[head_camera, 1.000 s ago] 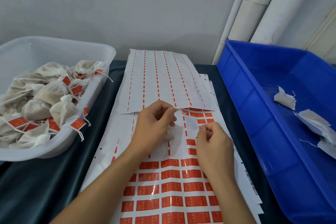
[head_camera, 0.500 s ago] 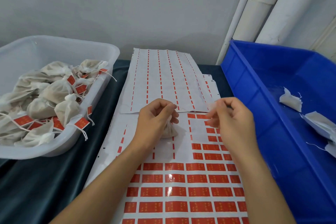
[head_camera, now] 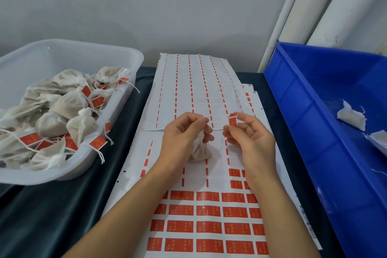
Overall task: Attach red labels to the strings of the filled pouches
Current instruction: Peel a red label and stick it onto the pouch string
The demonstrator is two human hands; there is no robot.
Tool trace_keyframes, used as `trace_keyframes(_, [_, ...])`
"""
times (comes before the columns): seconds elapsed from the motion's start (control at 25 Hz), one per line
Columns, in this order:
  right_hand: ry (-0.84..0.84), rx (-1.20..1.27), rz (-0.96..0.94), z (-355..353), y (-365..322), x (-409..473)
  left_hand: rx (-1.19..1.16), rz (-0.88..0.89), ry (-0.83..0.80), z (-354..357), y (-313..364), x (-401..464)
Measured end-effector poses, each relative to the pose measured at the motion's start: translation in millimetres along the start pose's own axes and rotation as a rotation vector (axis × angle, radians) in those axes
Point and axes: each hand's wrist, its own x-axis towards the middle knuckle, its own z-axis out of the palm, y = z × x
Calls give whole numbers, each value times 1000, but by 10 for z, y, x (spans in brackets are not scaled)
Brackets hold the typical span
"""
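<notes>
Red label (head_camera: 233, 121) pinched in right hand (head_camera: 251, 138); left hand (head_camera: 182, 138) pinches pouch (head_camera: 200, 150) string.

— How is the light?
— Bright, soft and even, seemingly from above. The hands cast faint shadows on the label sheet (head_camera: 201, 98), and its glossy red labels near the bottom show small glints.
— Sharpness?
— Slightly soft overall. Wide-angle bending curves the blue bin (head_camera: 297, 123) right of the sheet and the pipes (head_camera: 314, 16) above it.
</notes>
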Motion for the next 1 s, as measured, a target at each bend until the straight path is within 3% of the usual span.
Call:
trace_keyframes(0.32, [-159, 259, 93, -15, -12, 23, 56, 45, -52, 27, -7, -37])
trace_keyframes(0.56, [-163, 444, 115, 5, -18, 35, 76, 93, -114, 47, 2, -64])
trace_keyframes(1.0, [-74, 388, 88, 1, -30, 27, 208, 132, -183, 69, -42, -64])
